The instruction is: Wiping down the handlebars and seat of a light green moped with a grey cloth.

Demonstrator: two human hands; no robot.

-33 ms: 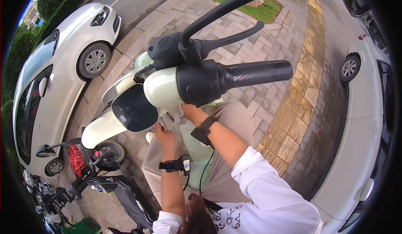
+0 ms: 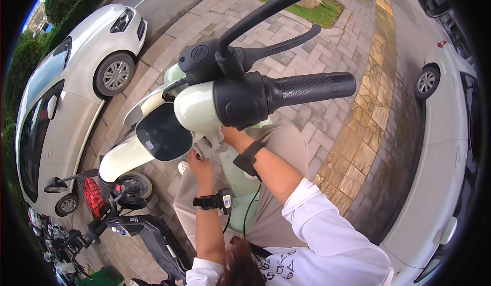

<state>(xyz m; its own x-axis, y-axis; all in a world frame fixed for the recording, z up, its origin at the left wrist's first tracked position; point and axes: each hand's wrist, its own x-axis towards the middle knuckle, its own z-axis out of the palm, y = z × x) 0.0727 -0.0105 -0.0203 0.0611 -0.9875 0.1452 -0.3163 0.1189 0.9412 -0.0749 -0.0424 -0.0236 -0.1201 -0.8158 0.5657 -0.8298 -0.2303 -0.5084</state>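
A pale green and cream scooter fills the middle, with its black handlebar grip (image 2: 312, 88), brake lever (image 2: 286, 44) and dark display (image 2: 164, 132) above my hands. Below the display, my left hand (image 2: 201, 166) is closed, its fingertips at a pale grey, crumpled-looking piece (image 2: 207, 147); what they pinch is too small to make out. My right hand (image 2: 232, 136) reaches in under the cream handlebar cover (image 2: 197, 107), beside the same pale piece. The handlebar hides most of its fingers. Dark straps with small devices sit on both wrists, and thin black cables hang from them.
A white car (image 2: 76, 76) stands at the left, and another white car (image 2: 445, 148) at the right. A black scooter (image 2: 153, 240) is parked at lower left, near a red basket (image 2: 93, 196). Yellow paving (image 2: 358, 132) crosses the grey bricks.
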